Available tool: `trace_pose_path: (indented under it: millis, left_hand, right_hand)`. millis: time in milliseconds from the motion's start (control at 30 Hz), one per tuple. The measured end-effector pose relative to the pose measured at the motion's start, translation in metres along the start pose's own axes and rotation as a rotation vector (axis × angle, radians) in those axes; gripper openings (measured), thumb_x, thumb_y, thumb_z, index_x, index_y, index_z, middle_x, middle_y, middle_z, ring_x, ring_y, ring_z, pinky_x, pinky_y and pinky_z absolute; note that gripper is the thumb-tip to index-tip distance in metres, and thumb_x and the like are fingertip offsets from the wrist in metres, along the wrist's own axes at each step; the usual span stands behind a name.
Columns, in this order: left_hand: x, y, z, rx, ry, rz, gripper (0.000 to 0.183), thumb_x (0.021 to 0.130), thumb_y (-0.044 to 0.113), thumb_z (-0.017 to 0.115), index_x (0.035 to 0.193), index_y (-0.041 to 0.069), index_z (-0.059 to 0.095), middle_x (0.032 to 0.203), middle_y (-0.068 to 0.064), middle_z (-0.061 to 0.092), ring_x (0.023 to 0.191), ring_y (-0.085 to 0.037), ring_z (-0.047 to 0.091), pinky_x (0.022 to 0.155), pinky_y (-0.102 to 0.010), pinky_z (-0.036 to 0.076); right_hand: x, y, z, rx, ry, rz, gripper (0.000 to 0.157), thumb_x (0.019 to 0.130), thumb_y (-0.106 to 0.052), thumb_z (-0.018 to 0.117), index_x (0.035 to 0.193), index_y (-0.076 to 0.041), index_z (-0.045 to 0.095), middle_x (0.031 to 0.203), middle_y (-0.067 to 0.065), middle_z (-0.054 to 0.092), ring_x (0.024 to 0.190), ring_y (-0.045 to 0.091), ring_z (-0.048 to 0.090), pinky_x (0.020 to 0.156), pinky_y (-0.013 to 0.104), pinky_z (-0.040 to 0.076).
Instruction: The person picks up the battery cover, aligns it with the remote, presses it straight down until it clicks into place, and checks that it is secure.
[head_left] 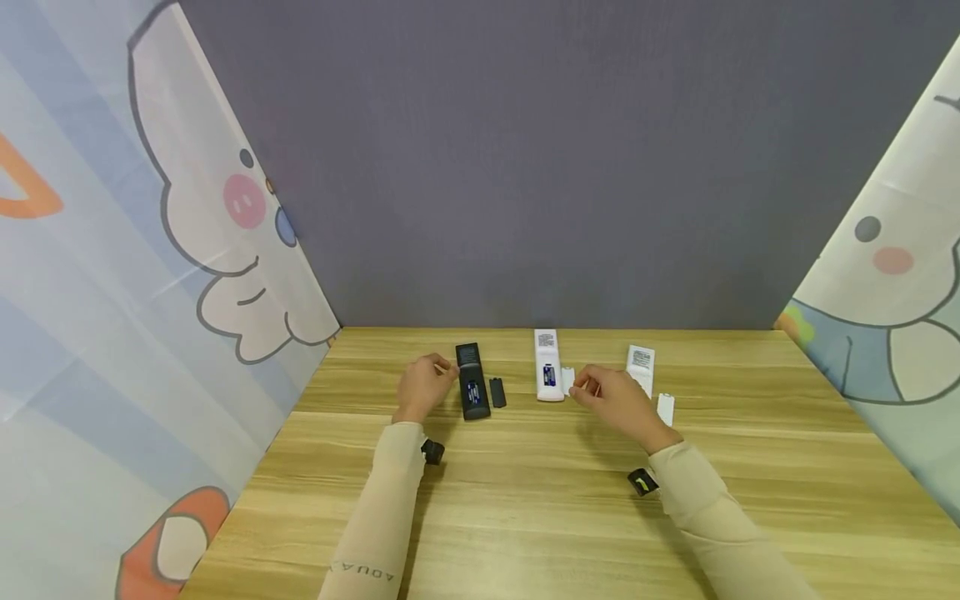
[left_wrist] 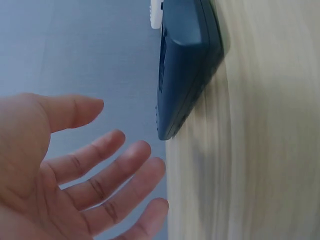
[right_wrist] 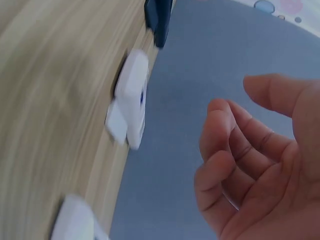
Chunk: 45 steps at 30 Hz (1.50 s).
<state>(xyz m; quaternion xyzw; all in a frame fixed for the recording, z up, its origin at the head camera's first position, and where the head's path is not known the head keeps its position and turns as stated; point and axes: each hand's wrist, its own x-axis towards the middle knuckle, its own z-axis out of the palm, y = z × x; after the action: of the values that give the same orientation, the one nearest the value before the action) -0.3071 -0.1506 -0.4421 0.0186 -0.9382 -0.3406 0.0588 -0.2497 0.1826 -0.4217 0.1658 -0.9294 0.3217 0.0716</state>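
Note:
My left hand [head_left: 424, 387] hovers beside the left edge of a black remote control [head_left: 469, 363]; in the left wrist view its fingers are apart, loosely bent, with nothing in them. That remote lies face down, blue batteries [head_left: 474, 392] showing, its black battery cover [head_left: 498, 392] beside it. A white remote control [head_left: 547, 354] in the middle also shows blue batteries [head_left: 550, 375]. Its white cover [head_left: 567, 379] lies next to it, close to my right hand [head_left: 621, 405], which holds nothing, fingers loosely curled. Partly behind that hand is another white remote control [head_left: 641, 360], its compartment hidden.
A second white battery cover [head_left: 665, 408] lies right of the rightmost remote. The wooden table [head_left: 525, 517] ends at a dark grey panel [head_left: 525, 167] at the back. Cartoon-printed curtains [head_left: 75, 333] hang at both sides. Each wrist bears a small black device [head_left: 432, 452].

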Motion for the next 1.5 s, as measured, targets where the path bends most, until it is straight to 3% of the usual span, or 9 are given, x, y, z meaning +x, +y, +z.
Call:
trace_pose_path:
  millis: [367, 533, 700, 900, 1000, 1067, 1233, 1367, 1500]
  left_hand:
    - [0.003, -0.002, 0.013, -0.067, -0.037, -0.087, 0.027, 0.098, 0.035, 0.068, 0.111, 0.013, 0.075, 0.099, -0.007, 0.076, 0.071, -0.020, 0.063, 0.056, -0.031, 0.045]
    - [0.008, -0.005, 0.020, -0.085, -0.037, -0.115, 0.026, 0.097, 0.036, 0.070, 0.108, 0.013, 0.076, 0.102, -0.007, 0.076, 0.076, -0.022, 0.064, 0.063, -0.035, 0.049]
    - [0.013, -0.006, 0.025, -0.090, -0.041, -0.138, 0.027, 0.097, 0.037, 0.070, 0.109, 0.013, 0.076, 0.107, -0.007, 0.076, 0.081, -0.024, 0.065, 0.068, -0.039, 0.051]
    - [0.015, -0.004, 0.028, -0.091, -0.034, -0.177, 0.029, 0.096, 0.038, 0.070, 0.107, 0.012, 0.076, 0.108, -0.007, 0.075, 0.079, -0.022, 0.065, 0.066, -0.036, 0.050]
    - [0.016, -0.002, 0.029, -0.100, -0.031, -0.182, 0.030, 0.096, 0.038, 0.071, 0.106, 0.010, 0.076, 0.101, -0.006, 0.075, 0.073, -0.019, 0.063, 0.062, -0.033, 0.048]
    - [0.017, 0.000, 0.029, -0.114, -0.036, -0.188, 0.029, 0.096, 0.037, 0.071, 0.101, 0.009, 0.076, 0.087, -0.005, 0.073, 0.065, -0.017, 0.059, 0.057, -0.032, 0.044]
    - [0.021, 0.003, 0.029, -0.133, -0.047, -0.225, 0.033, 0.096, 0.038, 0.070, 0.077, 0.011, 0.069, 0.056, 0.001, 0.052, 0.050, -0.015, 0.045, 0.046, -0.031, 0.034]
    - [0.024, 0.004, 0.032, -0.102, -0.047, -0.252, 0.037, 0.095, 0.042, 0.071, 0.071, 0.015, 0.065, 0.055, 0.003, 0.048, 0.050, -0.016, 0.043, 0.047, -0.032, 0.033]
    - [0.025, 0.007, 0.034, -0.058, -0.046, -0.248, 0.035, 0.094, 0.045, 0.072, 0.083, 0.012, 0.068, 0.065, 0.000, 0.058, 0.058, -0.018, 0.051, 0.051, -0.033, 0.037]
  right_hand:
    - [0.019, -0.026, 0.039, 0.093, -0.006, 0.024, 0.004, 0.093, -0.018, 0.073, 0.090, -0.015, 0.071, 0.071, -0.003, 0.061, 0.058, 0.011, 0.047, 0.056, 0.027, 0.038]
    - [0.028, -0.034, 0.058, 0.147, -0.044, 0.076, 0.003, 0.093, -0.015, 0.070, 0.092, -0.013, 0.071, 0.073, -0.002, 0.063, 0.057, 0.011, 0.054, 0.059, 0.028, 0.043]
    - [0.034, -0.044, 0.072, 0.220, -0.072, 0.134, 0.004, 0.095, -0.012, 0.070, 0.094, -0.008, 0.071, 0.072, 0.000, 0.065, 0.053, 0.023, 0.067, 0.055, 0.028, 0.051]
    - [0.043, -0.054, 0.086, 0.215, -0.079, 0.182, 0.008, 0.096, -0.014, 0.069, 0.099, -0.007, 0.070, 0.071, 0.003, 0.064, 0.055, 0.025, 0.069, 0.053, 0.028, 0.050]
    - [0.048, -0.056, 0.092, 0.201, -0.069, 0.211, 0.009, 0.096, -0.015, 0.070, 0.099, -0.007, 0.069, 0.073, 0.003, 0.066, 0.054, 0.023, 0.069, 0.055, 0.028, 0.049]
    - [0.050, -0.056, 0.097, 0.189, -0.068, 0.230, 0.009, 0.096, -0.016, 0.070, 0.099, -0.008, 0.069, 0.076, 0.004, 0.067, 0.054, 0.021, 0.069, 0.057, 0.028, 0.049]
    - [0.057, -0.058, 0.104, 0.170, -0.076, 0.247, 0.011, 0.096, -0.016, 0.070, 0.099, -0.006, 0.067, 0.079, 0.005, 0.071, 0.052, 0.016, 0.068, 0.054, 0.027, 0.049]
    - [0.062, -0.060, 0.107, 0.148, -0.074, 0.256, 0.013, 0.096, -0.015, 0.071, 0.101, -0.005, 0.067, 0.079, 0.006, 0.073, 0.052, 0.017, 0.069, 0.056, 0.028, 0.049]
    - [0.068, -0.060, 0.109, 0.067, -0.061, 0.252, 0.018, 0.094, -0.017, 0.073, 0.106, -0.003, 0.070, 0.093, 0.010, 0.075, 0.070, 0.017, 0.069, 0.068, 0.034, 0.054]
